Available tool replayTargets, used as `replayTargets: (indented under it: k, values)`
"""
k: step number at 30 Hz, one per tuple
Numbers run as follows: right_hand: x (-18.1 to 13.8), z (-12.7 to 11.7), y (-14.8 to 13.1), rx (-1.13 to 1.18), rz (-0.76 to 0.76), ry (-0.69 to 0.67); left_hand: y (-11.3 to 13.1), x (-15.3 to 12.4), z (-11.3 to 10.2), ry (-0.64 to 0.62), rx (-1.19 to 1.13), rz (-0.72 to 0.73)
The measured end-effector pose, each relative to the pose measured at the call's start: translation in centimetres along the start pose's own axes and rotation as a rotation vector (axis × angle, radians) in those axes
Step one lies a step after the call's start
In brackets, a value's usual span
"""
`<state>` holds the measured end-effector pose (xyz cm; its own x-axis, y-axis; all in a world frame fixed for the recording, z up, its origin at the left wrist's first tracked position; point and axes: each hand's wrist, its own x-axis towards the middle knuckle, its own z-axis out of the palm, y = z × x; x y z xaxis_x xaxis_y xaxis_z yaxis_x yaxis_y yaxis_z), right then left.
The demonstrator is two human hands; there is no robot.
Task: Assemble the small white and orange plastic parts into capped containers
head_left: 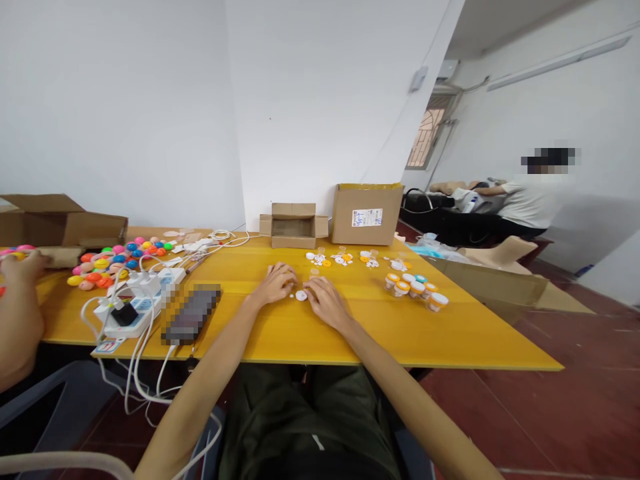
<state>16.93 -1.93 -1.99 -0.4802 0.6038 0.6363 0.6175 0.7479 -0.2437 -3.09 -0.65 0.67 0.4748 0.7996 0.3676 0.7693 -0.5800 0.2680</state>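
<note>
Over the middle of the yellow table [270,333], my left hand [275,285] curls its fingers inward, and whatever they may pinch is hidden. Beside its fingertips lies a tiny white piece [291,296]. A white round disc [301,295] sits at the fingertips of my right hand [326,301], which are bent onto its edge. Just behind the hands stands a small clear cup [315,272]. Farther back are small heaps of white and orange parts [344,259]. To the right, several clear capsules with orange, white and teal tops [417,287] stand in a cluster.
An open cardboard box [293,230] and a taller carton [367,217] stand at the back. Left are a phone [193,313], a cabled power strip [145,303], colourful balls [117,260] and another person's hand [20,277]. Another person [533,200] sits far right.
</note>
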Motion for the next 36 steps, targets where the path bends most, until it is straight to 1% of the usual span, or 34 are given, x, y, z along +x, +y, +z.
replayTargets:
  k: [4, 8, 10, 15, 21, 30, 33, 36]
  values:
    - [-0.1, -0.2, -0.6, -0.014, -0.06, -0.025, -0.4, -0.2, -0.2, -0.005, -0.021, -0.027]
    - [-0.1, -0.1, -1.3, -0.068, -0.172, -0.092, -0.8, -0.1, -0.1, -0.012, -0.015, -0.016]
    - [0.0, 0.0, -1.5, -0.094, -0.197, -0.117, -0.8, -0.1, -0.1, -0.01, -0.011, -0.014]
    - [0.0, -0.1, -1.4, -0.08, -0.21, -0.115, -0.5, -0.1, -0.2, -0.005, 0.003, -0.012]
    - [-0.1, -0.9, -1.5, -0.031, -0.233, -0.119, -0.2, -0.1, -0.4, -0.014, 0.014, -0.014]
    - [-0.3, -0.9, -1.2, 0.0, -0.219, -0.102, -0.6, -0.2, -0.7, 0.013, -0.025, -0.051]
    - [-0.4, -0.7, -1.1, -0.007, -0.211, -0.078, -0.4, -0.1, -0.6, 0.003, -0.038, -0.046]
    - [-0.6, -0.6, -0.9, -0.021, -0.167, -0.014, -0.2, -0.1, -0.4, -0.004, -0.052, -0.034]
